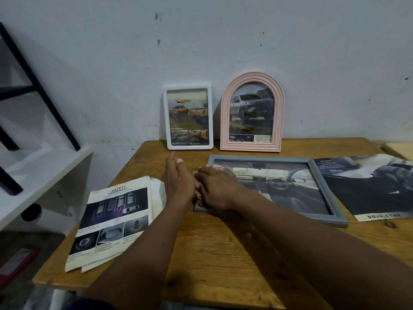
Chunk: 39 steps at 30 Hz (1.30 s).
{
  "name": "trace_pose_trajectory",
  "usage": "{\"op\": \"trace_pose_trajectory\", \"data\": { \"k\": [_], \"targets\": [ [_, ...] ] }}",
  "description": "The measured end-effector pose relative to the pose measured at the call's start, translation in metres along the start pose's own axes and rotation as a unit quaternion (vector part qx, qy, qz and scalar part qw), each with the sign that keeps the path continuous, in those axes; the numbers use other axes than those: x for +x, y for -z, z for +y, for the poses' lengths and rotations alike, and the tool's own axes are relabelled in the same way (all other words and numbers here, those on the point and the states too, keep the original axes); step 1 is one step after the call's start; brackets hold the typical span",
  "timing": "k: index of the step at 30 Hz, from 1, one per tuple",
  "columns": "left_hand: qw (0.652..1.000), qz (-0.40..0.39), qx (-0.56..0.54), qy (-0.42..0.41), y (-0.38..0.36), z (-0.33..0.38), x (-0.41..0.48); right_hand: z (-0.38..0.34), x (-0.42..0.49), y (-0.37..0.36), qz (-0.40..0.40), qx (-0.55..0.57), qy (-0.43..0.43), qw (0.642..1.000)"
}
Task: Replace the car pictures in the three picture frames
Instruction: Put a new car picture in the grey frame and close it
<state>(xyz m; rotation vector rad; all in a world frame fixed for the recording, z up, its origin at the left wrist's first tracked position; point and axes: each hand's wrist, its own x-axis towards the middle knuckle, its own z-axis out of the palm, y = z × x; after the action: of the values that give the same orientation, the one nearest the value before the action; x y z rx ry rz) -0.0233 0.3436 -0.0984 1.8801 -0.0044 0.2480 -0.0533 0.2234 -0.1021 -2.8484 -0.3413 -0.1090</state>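
Fig. 1: We lift the grey frame point(257, 158) evenly; right hand point(214, 191) rests flat on it, left hand point(178, 182) grip unclear.

Dim, flat indoor light — bluish cast over the pale scuffed plaster wall point(223, 41). Soft shadows pool on the worn wooden table point(201, 247). Edges bow, wide-angle; detail slightly soft throughout.

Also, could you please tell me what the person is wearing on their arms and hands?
Nothing that shows: the left hand and right hand are ungloved, the left arm and right arm bare of sleeves, and no watch, bracelet or ring is visible.
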Motion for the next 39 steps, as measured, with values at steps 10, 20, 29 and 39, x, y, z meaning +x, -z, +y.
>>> {"op": "trace_pose_trajectory", "data": {
  "k": [10,20,29,39],
  "targets": [
    [0.923,-0.234,0.278,-0.127,-0.018,-0.013,-0.017,0.047,0.041,0.008,0.001,0.008,-0.053,0.999],
    [0.837,-0.299,0.418,-0.186,-0.016,-0.015,-0.025,0.08,0.029,0.023,0.039,-0.058,-0.11,0.991],
    [0.792,-0.278,0.48,-0.253,-0.023,0.013,-0.035,0.109,-0.014,0.03,0.047,-0.068,-0.165,0.983],
    [0.853,-0.314,0.389,-0.15,-0.038,0.005,-0.035,0.173,-0.102,0.064,0.058,-0.13,-0.266,0.954]
  ]
}}
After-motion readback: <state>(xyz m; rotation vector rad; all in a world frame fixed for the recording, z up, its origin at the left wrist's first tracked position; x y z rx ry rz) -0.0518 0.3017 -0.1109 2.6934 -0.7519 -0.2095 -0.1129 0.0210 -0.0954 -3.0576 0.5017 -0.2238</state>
